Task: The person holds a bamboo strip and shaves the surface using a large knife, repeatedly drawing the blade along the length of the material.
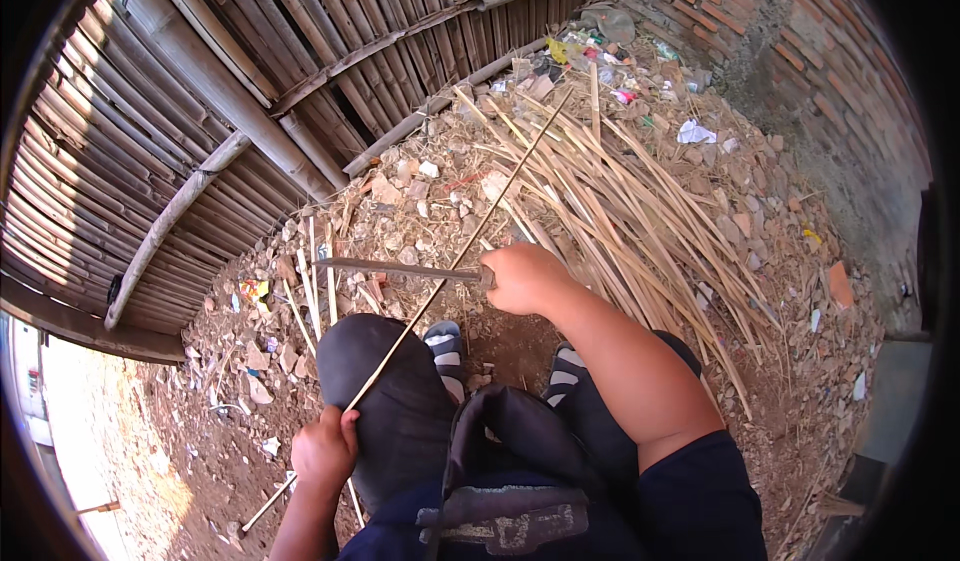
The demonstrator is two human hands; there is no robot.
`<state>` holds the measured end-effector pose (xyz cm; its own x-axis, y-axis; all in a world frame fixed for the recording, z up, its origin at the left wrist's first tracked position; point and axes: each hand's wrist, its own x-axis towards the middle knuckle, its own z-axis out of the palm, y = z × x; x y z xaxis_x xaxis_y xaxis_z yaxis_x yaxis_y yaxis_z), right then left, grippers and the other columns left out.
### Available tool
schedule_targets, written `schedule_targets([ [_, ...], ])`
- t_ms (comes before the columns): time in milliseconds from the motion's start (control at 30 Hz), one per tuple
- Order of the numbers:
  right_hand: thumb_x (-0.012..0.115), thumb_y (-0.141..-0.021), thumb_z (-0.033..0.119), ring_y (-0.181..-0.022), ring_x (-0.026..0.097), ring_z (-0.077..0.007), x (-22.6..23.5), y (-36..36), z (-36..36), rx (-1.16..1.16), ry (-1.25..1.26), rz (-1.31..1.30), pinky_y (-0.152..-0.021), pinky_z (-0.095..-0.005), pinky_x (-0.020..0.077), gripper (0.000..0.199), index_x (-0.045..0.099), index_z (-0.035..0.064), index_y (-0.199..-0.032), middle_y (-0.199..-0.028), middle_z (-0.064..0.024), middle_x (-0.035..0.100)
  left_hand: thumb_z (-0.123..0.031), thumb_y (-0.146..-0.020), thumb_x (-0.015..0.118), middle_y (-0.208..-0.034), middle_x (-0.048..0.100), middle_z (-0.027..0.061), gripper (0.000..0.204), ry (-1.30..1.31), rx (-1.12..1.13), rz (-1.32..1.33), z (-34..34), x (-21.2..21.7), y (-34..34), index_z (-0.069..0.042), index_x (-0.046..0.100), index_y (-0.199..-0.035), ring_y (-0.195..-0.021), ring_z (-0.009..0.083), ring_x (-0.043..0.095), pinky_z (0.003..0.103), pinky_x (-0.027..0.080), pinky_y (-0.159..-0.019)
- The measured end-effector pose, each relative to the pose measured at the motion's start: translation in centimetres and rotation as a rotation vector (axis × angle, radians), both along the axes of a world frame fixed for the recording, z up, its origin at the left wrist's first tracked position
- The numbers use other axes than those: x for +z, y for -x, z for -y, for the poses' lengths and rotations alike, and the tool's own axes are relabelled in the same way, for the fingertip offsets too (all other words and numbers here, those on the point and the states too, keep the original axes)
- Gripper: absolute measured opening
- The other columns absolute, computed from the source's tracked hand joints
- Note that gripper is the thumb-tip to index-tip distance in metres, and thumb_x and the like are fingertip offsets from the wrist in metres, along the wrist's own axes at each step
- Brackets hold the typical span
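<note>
Left hand fingers grip one thin bamboo strip; right hand fingers clasp one long knife.

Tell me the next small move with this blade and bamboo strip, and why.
Probably draw the blade along the thin bamboo strip again: the right hand holds the blade across it, and the left hand grips the strip's near end over the knee.

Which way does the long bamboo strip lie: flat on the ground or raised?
Raised: the bamboo strip slants over the knee, left hand gripping its near end.
</note>
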<state>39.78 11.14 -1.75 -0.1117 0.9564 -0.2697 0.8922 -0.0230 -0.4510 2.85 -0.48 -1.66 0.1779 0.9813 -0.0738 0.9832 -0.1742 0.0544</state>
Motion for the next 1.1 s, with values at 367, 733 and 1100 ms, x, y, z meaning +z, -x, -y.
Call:
schedule_targets([
  [367, 0.067, -0.079, 0.017, -0.101, 0.07, -0.0379, -0.5, -1.3, 0.4, 0.064, -0.019, 0.051, -0.088, -0.0459, 0.0563, 0.031, 0.072, 0.0094, -0.108, -0.102, -0.0179, 0.073, -0.041, -0.102, 0.056, -0.068, 0.065, 0.0195, 0.037, -0.05, -0.018, -0.017, 0.1, -0.1, -0.1, -0.008, 0.055, -0.085, -0.06, 0.0436, 0.065, 0.055, 0.052, -0.056],
  [733, 0.068, -0.079, 0.018, -0.106, 0.068, -0.0363, 3.3, -1.5, 0.8, 0.017, 0.064, 0.104, -0.088, -0.0479, 0.0556, 0.031, 0.072, 0.0105, -0.108, -0.108, -0.0164, 0.072, -0.041, -0.102, 0.054, -0.067, 0.064, 0.0195, 0.037, -0.021, 0.008, -0.021, 0.2, 0.1, -0.3, -0.009, 0.054, -0.085, -0.062, 0.0438, 0.065, 0.056, 0.051, -0.058],
  [1100, 0.065, -0.078, 0.018, -0.102, 0.069, -0.037, 3.0, -1.8, 0.7, 0.023, 0.033, 0.108, -0.088, -0.047, 0.0559, 0.033, 0.073, 0.0089, -0.109, -0.102, -0.0188, 0.072, -0.04, -0.102, 0.054, -0.065, 0.063, 0.0207, 0.038, -0.047, -0.011, 0.038, 0.3, 0.2, -0.3, -0.008, 0.052, -0.082, -0.059, 0.0445, 0.064, 0.056, 0.05, -0.055],
])
